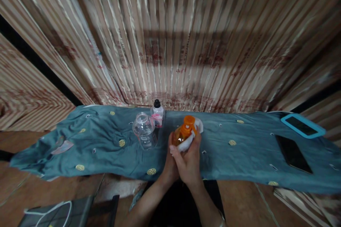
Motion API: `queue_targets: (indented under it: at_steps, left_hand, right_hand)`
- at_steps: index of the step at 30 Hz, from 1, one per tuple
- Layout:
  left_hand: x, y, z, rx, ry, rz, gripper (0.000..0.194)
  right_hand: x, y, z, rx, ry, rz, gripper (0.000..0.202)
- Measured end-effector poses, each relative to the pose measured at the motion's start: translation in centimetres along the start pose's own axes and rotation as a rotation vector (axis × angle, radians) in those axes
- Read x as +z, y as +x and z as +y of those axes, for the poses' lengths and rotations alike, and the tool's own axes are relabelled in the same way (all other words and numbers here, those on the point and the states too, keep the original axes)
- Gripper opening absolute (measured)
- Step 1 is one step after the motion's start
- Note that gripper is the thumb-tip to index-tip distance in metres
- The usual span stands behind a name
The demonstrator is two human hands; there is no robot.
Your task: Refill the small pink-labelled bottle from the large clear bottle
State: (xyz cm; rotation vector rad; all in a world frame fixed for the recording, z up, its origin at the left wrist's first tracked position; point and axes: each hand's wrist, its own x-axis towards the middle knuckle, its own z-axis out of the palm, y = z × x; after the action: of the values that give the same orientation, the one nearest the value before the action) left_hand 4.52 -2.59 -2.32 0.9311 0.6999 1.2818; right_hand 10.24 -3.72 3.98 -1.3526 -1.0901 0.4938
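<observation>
Over the middle of the cloth-covered table I hold a see-through orange bottle (179,135) with an orange cap (189,120), tilted. My left hand (171,159) is wrapped round its left side and underside; most of those fingers are hidden. My right hand (190,158) grips a white tissue or cloth (185,144) and presses it against the bottle's right side. More white material (199,125) shows behind the right fingers. Left of my hands stands a clear, empty-looking plastic jar (145,133) without a lid. Just behind it is a small clear bottle (157,114) with a black cap and pink label.
A teal patterned cloth (106,149) covers the table. On the right lie a blue-framed tablet (302,126) and a black phone (293,153). A pale pinkish scrap (62,147) rests at the left. Striped curtain (170,42) hangs behind; a dark stool (77,212) with a white cable stands lower left.
</observation>
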Motion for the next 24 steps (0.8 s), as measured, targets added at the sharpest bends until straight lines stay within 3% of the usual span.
queue_targets:
  at_steps: [2, 5, 7, 9, 11, 15, 18, 21, 24]
  left_hand:
    - [-0.4, -1.4, -0.4, 0.048, 0.135, -0.073, 0.086]
    - [-2.6, -2.7, -0.5, 0.107, 0.346, -0.074, 0.094]
    - [-4.2, -2.1, 0.2, 0.103, 0.498, -0.073, 0.088]
    - [-5.1, -0.4, 1.3, 0.067, 0.542, -0.045, 0.106]
    - [-5.0, 1.4, 2.5, 0.019, 0.539, -0.068, 0.124]
    - [-3.2, 2.7, 3.4, -0.039, 0.342, -0.231, 0.122]
    - [-2.2, 1.8, 2.4, 0.007, 0.252, -0.138, 0.106]
    - [-2.0, 1.1, 0.8, -0.029, 0.229, -0.014, 0.078]
    - [-2.0, 1.1, 0.0, 0.013, 0.264, 0.008, 0.078]
  right_hand:
    - [-0.3, 1.2, 0.0, 0.027, 0.002, 0.003, 0.115]
    - [-1.5, 3.3, -0.1, 0.073, 0.021, -0.043, 0.090]
    - [-2.5, 4.4, 0.0, 0.087, 0.041, -0.105, 0.076]
    - [-3.2, 4.8, 0.4, 0.067, 0.061, -0.162, 0.072]
    - [-3.5, 4.4, 1.0, 0.022, 0.066, -0.189, 0.073]
    - [-2.9, 1.4, 2.5, -0.123, -0.064, -0.062, 0.080]
    - [-2.1, -2.0, 3.7, -0.276, -0.223, 0.034, 0.090]
    - [-1.7, -4.2, 4.9, -0.387, -0.348, 0.077, 0.092]
    - [-1.7, -4.0, 5.6, -0.438, -0.390, 0.085, 0.089]
